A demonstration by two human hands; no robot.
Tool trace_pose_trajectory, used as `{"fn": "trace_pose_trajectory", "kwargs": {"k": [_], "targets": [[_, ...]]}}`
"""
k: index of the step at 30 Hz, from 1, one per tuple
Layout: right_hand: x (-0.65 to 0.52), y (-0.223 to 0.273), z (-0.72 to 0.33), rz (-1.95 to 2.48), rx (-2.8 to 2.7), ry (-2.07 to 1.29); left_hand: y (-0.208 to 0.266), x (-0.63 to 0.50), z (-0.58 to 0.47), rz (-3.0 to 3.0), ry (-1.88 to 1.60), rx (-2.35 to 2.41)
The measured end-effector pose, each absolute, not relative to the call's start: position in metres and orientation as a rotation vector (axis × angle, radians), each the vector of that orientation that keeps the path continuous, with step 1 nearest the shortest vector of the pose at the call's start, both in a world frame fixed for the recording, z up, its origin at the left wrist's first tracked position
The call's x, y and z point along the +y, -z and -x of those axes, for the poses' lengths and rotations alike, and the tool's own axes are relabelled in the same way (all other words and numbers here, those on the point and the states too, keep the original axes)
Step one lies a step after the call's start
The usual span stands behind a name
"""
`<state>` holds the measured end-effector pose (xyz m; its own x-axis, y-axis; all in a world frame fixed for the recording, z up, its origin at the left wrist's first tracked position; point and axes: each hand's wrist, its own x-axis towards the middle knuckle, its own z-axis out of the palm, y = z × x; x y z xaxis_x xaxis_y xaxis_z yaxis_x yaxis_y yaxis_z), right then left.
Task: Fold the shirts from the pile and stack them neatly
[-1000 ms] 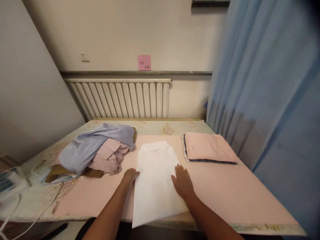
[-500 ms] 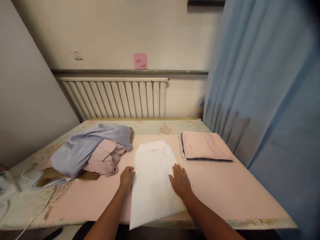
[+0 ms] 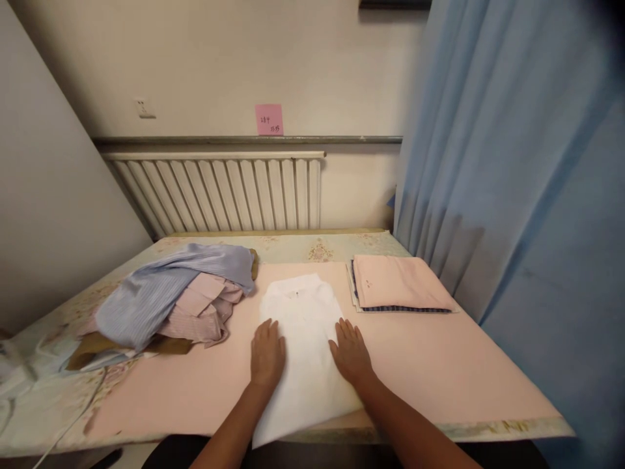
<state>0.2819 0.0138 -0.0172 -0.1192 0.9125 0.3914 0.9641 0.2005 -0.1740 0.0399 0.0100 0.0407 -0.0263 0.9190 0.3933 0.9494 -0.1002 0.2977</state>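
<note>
A white shirt (image 3: 307,365), folded into a long rectangle with its collar at the far end, lies on the pink cloth (image 3: 415,371) in front of me. Its near end reaches just past the table's front edge. My left hand (image 3: 267,352) rests flat on the shirt's left edge, fingers out. On the opposite edge lies my right hand (image 3: 350,350), palm down, its fingers stretched forward. Neither hand grips anything.
To the left is a heap of rumpled clothes, with a blue ribbed garment (image 3: 146,299) over a pink striped one (image 3: 208,312). A folded pink garment (image 3: 400,281) tops a stack at right. A blue curtain (image 3: 469,195) hangs beside the table; a radiator (image 3: 219,192) stands behind it.
My left hand has released the shirt's left edge and now lies flat on top, its fingers opened. My right hand stays in about the same place on the shirt.
</note>
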Motion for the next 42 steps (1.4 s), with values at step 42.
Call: {"fn": "trace_pose_trajectory", "kwargs": {"k": [42], "targets": [[0.015,0.027,-0.286,1.658,-2.023,0.087,0.009,-0.049,-0.044,2.309,0.434,-1.742]]}}
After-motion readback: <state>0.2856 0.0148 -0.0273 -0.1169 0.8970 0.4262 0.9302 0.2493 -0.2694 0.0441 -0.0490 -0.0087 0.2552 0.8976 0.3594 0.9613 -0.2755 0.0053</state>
